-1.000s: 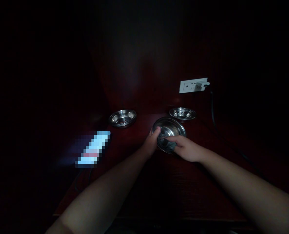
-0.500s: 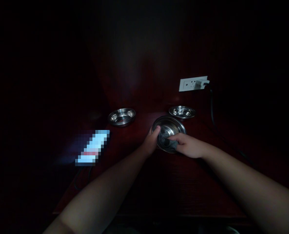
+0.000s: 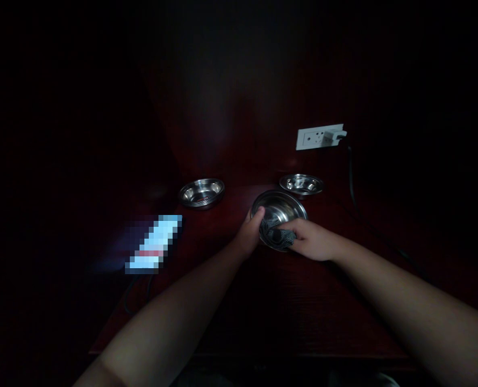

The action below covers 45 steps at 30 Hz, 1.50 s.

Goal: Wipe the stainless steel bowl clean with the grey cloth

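Note:
A shiny metal bowl is tilted toward me above the dark red table. My left hand grips its left edge, thumb over the rim and the other fingers hidden beneath. Inside the bowl, my right hand presses a dark patterned cloth against the near inner wall, its fingers closed on the cloth. Behind the held bowl to the right sits another metal bowl. Farther left stands a small stack of metal bowls, a reddish mark showing inside the top one.
A lit phone, its screen blurred out, lies on the left of the table near a thin cable. On the back wall is a white socket panel with a plug; its black cord runs down to the right. The surroundings are very dark.
The cloth has shifted within the bowl and more of it shows bunched by my right fingers. My left hand keeps its grip; the other bowls stay put.

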Motion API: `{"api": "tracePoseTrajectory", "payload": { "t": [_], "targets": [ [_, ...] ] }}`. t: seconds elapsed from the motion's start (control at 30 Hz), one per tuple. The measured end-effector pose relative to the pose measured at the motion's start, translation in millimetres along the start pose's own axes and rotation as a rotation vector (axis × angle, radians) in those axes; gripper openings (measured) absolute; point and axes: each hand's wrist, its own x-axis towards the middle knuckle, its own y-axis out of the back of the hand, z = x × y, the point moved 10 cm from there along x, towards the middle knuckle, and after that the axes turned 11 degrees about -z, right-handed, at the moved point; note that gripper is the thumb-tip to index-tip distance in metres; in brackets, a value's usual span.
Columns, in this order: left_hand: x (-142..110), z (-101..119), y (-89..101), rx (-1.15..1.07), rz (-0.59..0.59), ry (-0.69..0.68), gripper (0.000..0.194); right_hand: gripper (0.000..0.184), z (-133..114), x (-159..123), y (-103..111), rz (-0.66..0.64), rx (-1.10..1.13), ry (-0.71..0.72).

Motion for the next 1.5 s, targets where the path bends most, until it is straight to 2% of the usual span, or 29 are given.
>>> {"api": "tracePoseTrajectory", "payload": {
  "t": [0.37,0.8,0.97,1.5],
  "targets": [
    [-2,0,4.0,-0.008,0.053,0.014,0.050,0.038,-10,1,-2,0.054,0.030,0.114],
    [-1,0,2.8,0.033,0.018,0.005,0.052,0.016,-4,1,2,0.037,0.070,0.052],
    [0,-2,1.1,0.019,-0.001,0.012,0.054,0.014,-1,1,3,0.044,0.087,0.015],
    [-1,1,2.2,0.023,0.021,-0.007,0.051,0.014,-4,1,6,0.099,0.068,0.059]
  ]
}}
